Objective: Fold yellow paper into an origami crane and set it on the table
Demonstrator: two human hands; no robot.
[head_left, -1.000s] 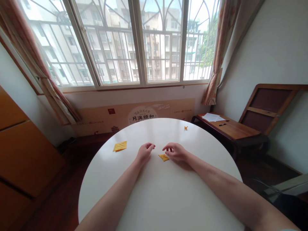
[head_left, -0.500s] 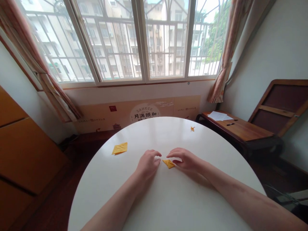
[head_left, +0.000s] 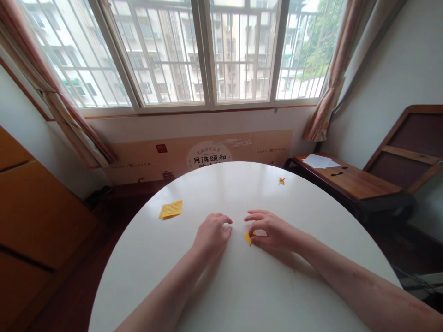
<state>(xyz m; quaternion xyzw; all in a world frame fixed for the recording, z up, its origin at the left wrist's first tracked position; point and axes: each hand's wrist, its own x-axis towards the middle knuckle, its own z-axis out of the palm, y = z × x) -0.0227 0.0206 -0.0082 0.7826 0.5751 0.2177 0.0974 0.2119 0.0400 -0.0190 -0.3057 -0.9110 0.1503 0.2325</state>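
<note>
A small piece of folded yellow paper (head_left: 248, 238) is at the middle of the white round table, partly hidden behind my right fingers. My right hand (head_left: 272, 230) has its thumb and index finger closed on the paper's right side, while the other fingers stretch out above it. To the left of the paper, my left hand (head_left: 213, 232) rests on the table with curved fingers, a gap between thumb and index finger, and nothing held. It does not touch the paper.
On the white table (head_left: 145, 276) a larger folded yellow sheet (head_left: 170, 210) lies at the left. A tiny orange paper crane (head_left: 282, 180) stands near the far right edge. Beyond it, a wooden side table (head_left: 367, 180) bears white papers (head_left: 319, 161). A barred window is ahead.
My right thumb and index finger have closed on the folded yellow paper, now more covered, and the other fingers have lifted. My left hand has hardly moved. The view has shifted slightly.
</note>
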